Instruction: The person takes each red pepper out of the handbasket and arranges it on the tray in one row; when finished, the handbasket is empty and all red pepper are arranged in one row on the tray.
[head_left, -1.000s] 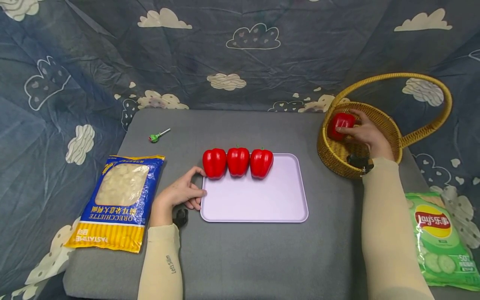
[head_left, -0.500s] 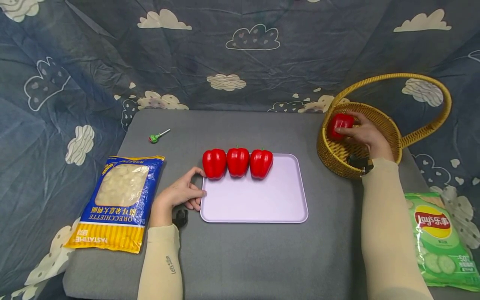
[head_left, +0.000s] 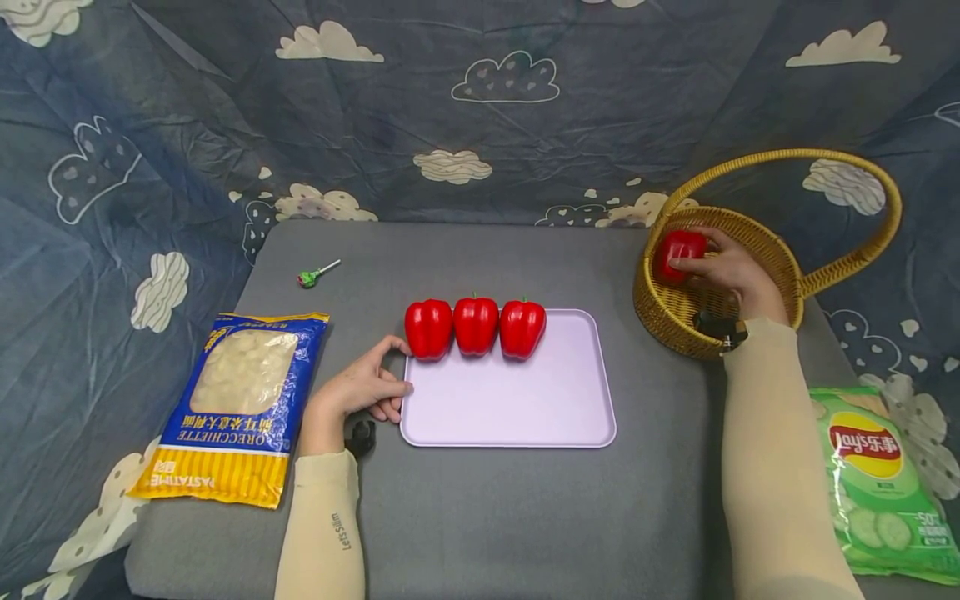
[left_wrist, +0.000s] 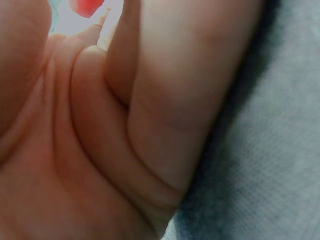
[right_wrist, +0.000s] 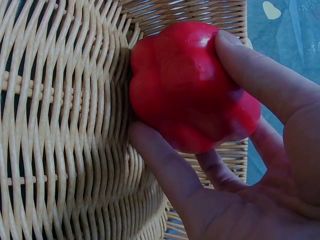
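Note:
Inside the wicker basket [head_left: 678, 325] at the right, my right hand [head_left: 738, 271] holds a red bell pepper [head_left: 681, 255]. In the right wrist view its fingers and thumb spread around the sides of the bell pepper [right_wrist: 190, 90], which sits close against the woven wall. My left hand [head_left: 363, 383] grips the left rim of a pale lilac tray [head_left: 510, 408], thumb on the rim and index fingertip by the nearest pepper. Three more red bell peppers [head_left: 476, 327] stand in a row along the tray's back left. The left wrist view is mostly filled by the palm and curled fingers [left_wrist: 170, 75].
A blue and yellow pasta bag [head_left: 232, 408] lies left of the left forearm. Behind it is a green lollipop [head_left: 308, 278]. A green chip bag [head_left: 877, 475] lies beside the right forearm. The basket's tall handle [head_left: 795, 153] arches over its opening. Cloud-patterned cloth [head_left: 510, 125] hangs behind the grey table [head_left: 480, 517].
The right hand and the bell pepper it holds have shifted very slightly left within the basket. The left hand, tray and other peppers stay in place.

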